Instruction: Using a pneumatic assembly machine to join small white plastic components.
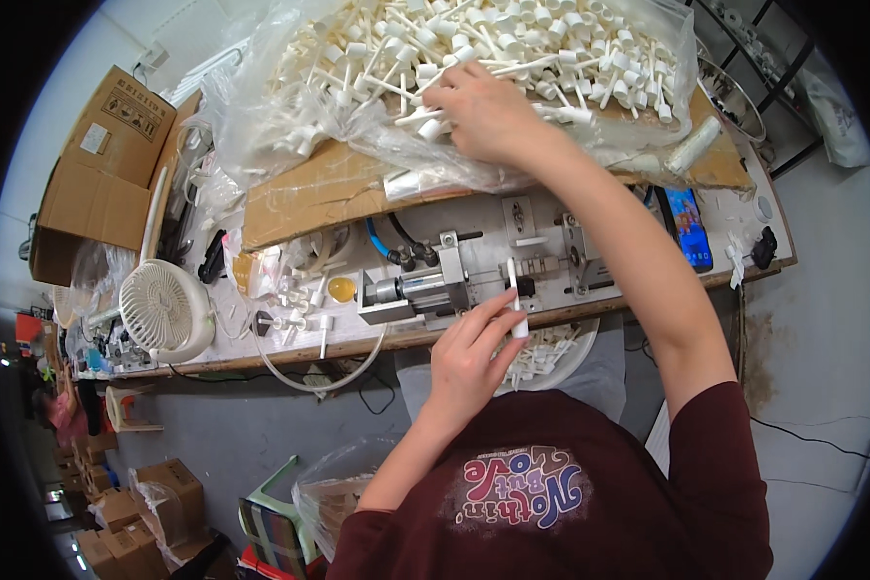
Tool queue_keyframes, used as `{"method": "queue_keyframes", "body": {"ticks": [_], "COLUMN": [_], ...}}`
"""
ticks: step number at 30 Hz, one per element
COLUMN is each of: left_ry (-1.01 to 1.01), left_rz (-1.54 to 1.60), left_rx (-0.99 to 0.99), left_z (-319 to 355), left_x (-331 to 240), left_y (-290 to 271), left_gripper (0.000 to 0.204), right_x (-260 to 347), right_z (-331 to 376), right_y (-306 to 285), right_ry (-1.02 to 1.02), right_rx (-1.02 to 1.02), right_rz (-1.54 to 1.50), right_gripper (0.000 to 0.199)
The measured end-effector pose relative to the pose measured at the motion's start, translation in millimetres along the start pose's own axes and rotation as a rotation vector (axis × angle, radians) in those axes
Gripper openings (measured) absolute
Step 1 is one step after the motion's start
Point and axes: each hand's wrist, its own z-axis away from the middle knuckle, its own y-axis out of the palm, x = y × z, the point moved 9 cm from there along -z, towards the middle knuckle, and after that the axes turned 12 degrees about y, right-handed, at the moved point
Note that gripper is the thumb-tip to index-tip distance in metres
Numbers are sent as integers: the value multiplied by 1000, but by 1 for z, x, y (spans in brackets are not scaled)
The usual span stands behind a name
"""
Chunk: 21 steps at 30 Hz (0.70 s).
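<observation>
My left hand (469,360) is closed on a white stemmed plastic part (520,324), gripped between thumb and fingers. That part stands nearly upright, its thin stem pointing away from me, just in front of a small metal bench machine (420,290). My right hand (488,114) reaches over the machine to a large heap of similar white plastic parts (570,53), each with a cylindrical head on a stem. Its fingers are curled down at the near edge of the heap; whatever lies between the fingertips is hidden. The heap rests in clear plastic sheeting on cardboard (309,201).
Below the bench edge, a white tub (580,356) holds more white parts. On the left stand a white fan (167,311), loose white parts (295,319) and a cardboard box (106,159). A phone (686,229) lies at right. Hoses curve around the machine.
</observation>
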Motion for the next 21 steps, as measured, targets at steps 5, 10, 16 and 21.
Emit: {"method": "queue_keyframes", "body": {"ticks": [5, 10, 16, 21], "left_ry": [98, 94, 137, 131], "left_rz": [-233, -289, -377, -378], "left_rx": [14, 80, 185, 262], "left_z": [0, 3, -2, -14], "left_x": [-7, 2, 2, 6], "left_y": [12, 28, 42, 43], "left_gripper": [28, 30, 31, 28], "right_x": [-38, -47, -41, -39], "right_z": [28, 54, 64, 69], "right_y": [-17, -39, -57, -94], "right_ry": [-90, -162, -225, -201], "right_rx": [-81, -342, -482, -483], "right_rz": [-304, -239, -93, -230], "right_gripper": [40, 39, 21, 26]}}
